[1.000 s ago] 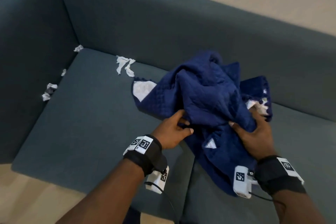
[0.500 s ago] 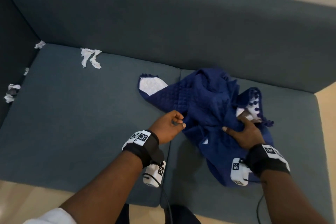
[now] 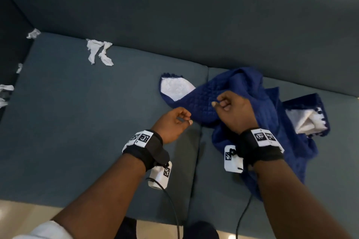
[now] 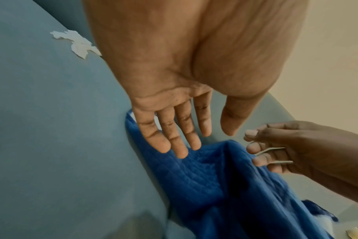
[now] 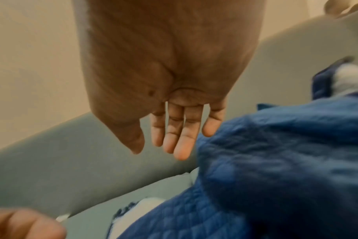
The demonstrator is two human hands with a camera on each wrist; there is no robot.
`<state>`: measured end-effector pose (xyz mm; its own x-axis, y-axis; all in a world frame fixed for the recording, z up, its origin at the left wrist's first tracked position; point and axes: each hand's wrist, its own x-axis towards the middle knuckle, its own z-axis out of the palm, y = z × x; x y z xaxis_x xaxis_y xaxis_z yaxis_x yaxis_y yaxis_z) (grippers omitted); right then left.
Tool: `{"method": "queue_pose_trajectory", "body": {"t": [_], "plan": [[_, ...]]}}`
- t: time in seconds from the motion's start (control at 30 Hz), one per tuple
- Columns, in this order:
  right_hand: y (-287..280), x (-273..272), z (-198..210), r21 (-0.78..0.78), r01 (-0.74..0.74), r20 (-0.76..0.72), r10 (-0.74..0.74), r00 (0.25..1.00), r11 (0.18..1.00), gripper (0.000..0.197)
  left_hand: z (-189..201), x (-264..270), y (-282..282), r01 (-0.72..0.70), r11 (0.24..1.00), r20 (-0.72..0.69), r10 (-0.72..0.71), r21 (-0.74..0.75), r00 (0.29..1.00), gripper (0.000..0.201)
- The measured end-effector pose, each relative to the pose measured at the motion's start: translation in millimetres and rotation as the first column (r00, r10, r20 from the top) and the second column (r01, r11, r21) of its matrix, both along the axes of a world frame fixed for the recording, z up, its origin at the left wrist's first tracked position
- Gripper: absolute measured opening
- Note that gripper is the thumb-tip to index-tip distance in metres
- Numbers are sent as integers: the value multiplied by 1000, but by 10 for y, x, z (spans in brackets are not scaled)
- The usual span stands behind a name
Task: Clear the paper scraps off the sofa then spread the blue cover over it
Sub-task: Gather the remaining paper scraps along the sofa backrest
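- L hand (image 3: 172,124) hovered over the seam between the seat cushions of the sofa (image 3: 77,132), just left of the blue cover (image 3: 242,87). Its fingers (image 4: 174,137) were relaxed: loosely curled from the head cam, near straight in the wrist view. It held nothing.
- R hand (image 3: 236,111) was over the cover's bunched middle. Its fingers (image 5: 182,137) were loose and mostly straight in its own wrist view, w/ nothing gripped. Can't tell if it touched the cloth.
- The cover lay crumpled on the R cushion, close to the backrest (image 3: 194,15). One corner spilled over the seam onto the L cushion w/ its white underside (image 3: 175,88) turned up. A 2nd flipped corner showed white at the far R.
- The paper scraps (image 3: 99,52) lay on the L cushion: a twisted white pair near the backrest, one bit in the back L corner, and more along the armrest (image 3: 9,35) side. All were well apart from the cover and both hands.
- Black wrist bands (image 3: 143,141) w/ marker tags were on both wrists.
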<state>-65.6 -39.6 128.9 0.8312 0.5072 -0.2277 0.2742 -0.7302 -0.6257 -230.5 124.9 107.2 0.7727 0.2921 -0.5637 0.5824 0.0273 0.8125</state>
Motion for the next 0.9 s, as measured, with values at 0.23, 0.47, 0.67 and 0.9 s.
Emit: {"method": "queue_pose_trajectory", "body": {"t": [0.23, 0.47, 0.67, 0.9], "plan": [[1934, -461, -504, 42, -212, -89, 215, 972, 976, 13, -379, -537, 1706, -163, 978, -13, 166, 130, 986, 12], [3890, -717, -1141, 9, -347, -116, 346, 931, 938, 33, -754, -1069, 3451, -326, 900, -65, 358, 291, 931, 13], [4940, -850, -1642, -92, -348, -100, 339, 936, 933, 70, -1149, -1247, 4067, -455, 861, -64, 479, 227, 875, 11], [5434, -980, -1886, -179, -205, 79, 222, 972, 962, 61, -1461, -1302, 4266, -505, 853, -54, 514, 132, 856, 19]]}}
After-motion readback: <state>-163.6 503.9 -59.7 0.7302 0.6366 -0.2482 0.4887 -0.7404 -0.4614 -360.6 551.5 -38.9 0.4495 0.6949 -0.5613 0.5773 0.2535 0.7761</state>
